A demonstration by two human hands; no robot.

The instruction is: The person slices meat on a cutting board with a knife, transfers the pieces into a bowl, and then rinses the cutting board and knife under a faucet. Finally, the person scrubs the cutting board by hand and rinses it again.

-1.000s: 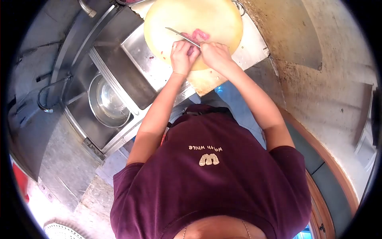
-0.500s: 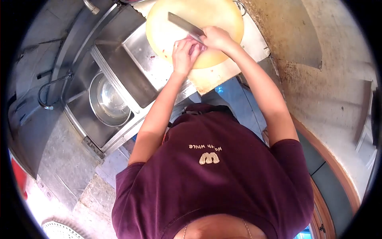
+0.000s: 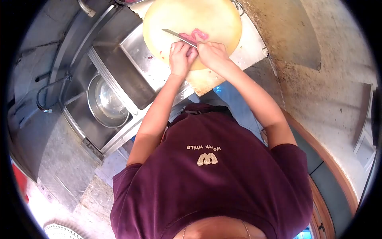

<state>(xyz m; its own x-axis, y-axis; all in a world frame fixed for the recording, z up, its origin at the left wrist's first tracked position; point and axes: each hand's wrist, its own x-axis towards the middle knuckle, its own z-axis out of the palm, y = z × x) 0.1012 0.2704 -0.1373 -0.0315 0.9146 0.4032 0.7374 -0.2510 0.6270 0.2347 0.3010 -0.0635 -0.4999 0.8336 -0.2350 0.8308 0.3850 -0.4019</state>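
Observation:
A round, pale yellow cutting board (image 3: 171,14) lies at the top of the view. My right hand (image 3: 213,55) is closed around the handle of a knife (image 3: 178,36), whose blade slants up to the left. Fingers curled, my left hand (image 3: 181,58) presses a piece of raw meat on the board, right beside the blade. Beyond the blade lies more pink meat (image 3: 200,34), in a loose strip. The knife handle is hidden in my right hand.
On the left is a steel double sink (image 3: 119,89) with a round metal basin (image 3: 90,99) in it. A curved faucet (image 3: 41,99) stands at its far edge. Small meat scraps (image 3: 150,57) dot the steel ledge. A stained wall (image 3: 294,36) rises on the right.
The knife and my right hand have shifted down toward me, and the blade now stands more on edge. Pink meat beyond the blade has come into sight. My left hand has barely moved.

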